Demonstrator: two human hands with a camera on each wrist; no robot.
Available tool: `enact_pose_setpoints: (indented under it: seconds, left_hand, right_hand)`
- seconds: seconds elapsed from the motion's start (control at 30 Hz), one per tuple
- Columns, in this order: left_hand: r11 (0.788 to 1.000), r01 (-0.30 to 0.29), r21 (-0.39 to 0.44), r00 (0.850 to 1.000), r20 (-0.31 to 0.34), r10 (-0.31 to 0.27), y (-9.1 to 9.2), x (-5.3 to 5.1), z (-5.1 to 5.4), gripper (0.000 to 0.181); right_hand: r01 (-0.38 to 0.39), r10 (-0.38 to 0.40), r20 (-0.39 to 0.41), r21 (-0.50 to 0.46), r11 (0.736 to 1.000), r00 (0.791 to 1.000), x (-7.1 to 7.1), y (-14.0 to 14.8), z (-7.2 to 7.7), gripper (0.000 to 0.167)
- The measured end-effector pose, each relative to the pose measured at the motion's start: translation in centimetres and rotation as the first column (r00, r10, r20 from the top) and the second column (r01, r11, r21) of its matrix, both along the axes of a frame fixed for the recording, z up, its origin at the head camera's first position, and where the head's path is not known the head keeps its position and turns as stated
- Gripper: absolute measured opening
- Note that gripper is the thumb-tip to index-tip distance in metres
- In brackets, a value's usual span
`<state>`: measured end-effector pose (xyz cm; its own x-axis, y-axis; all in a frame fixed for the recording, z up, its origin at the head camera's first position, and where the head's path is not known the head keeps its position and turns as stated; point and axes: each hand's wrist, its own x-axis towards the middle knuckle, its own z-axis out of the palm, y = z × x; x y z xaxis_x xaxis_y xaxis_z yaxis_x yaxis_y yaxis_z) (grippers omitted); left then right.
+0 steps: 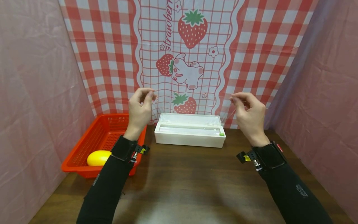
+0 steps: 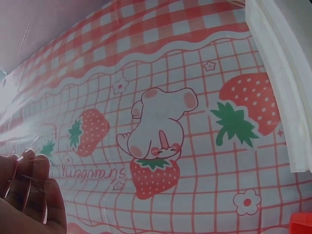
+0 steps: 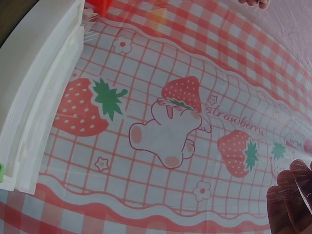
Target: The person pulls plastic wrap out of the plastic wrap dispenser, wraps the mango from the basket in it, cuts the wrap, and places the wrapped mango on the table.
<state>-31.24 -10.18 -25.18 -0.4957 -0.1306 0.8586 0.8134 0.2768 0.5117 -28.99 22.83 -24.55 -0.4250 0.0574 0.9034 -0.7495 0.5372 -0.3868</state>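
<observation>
Both hands are raised above the table, wide apart. A sheet of clear cling film (image 2: pixel 29 117) stretches between them; it is nearly invisible in the head view but glossy in the wrist views. The left hand (image 1: pixel 140 110) pinches its edge between thumb and fingers. At the other side the right hand (image 1: pixel 250 116) pinches it the same way. Behind and below, between the hands, stands a white cling film box (image 1: pixel 189 139) with its lid (image 1: pixel 190 118) up. A green slider (image 1: pixel 222 134) sits at its right end. Some film appears to trail near the box's right end.
An orange-red plastic basket (image 1: pixel 81 149) stands on the left, partly behind the left arm, with a yellow oval object (image 1: pixel 98 158) in it. A strawberry-print cloth (image 1: pixel 193 71) hangs behind the brown wooden table (image 1: pixel 184 183). Pink cloth (image 1: pixel 316 93) hangs at both sides.
</observation>
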Motion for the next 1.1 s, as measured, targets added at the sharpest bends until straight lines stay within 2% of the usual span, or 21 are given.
enact_pose_setpoints:
  seconds: [0.13,0.23,0.4,0.5,1.1]
  left_hand:
    - [1.0,0.001,0.003,1.0,-0.006,-0.001,0.4,1.6,1.0,0.014]
    - [1.0,0.006,0.002,1.0,-0.015,-0.006,0.5,1.8,1.1,0.014]
    - [1.0,0.015,-0.002,1.0,-0.024,-0.015,-0.1,0.5,0.4,0.015]
    - [1.0,0.024,-0.003,1.0,-0.02,-0.024,-0.4,0.3,0.3,0.015]
    - [0.999,0.026,-0.045,0.999,-0.042,-0.028,-1.0,1.4,0.4,0.017]
  right_hand:
    - [-0.001,0.001,-0.008,0.0,1.0,1.0,0.3,-0.1,0.1,0.013]
    - [-0.005,0.005,-0.012,-0.001,1.0,1.0,0.5,-0.2,0.3,0.013]
    - [-0.014,0.015,-0.022,0.015,1.0,1.0,0.9,-0.1,0.5,0.015]
    - [-0.018,0.019,-0.036,0.028,0.999,0.999,1.1,0.0,0.5,0.015]
    - [-0.025,0.026,-0.053,0.018,1.0,0.998,2.5,0.2,0.7,0.013]
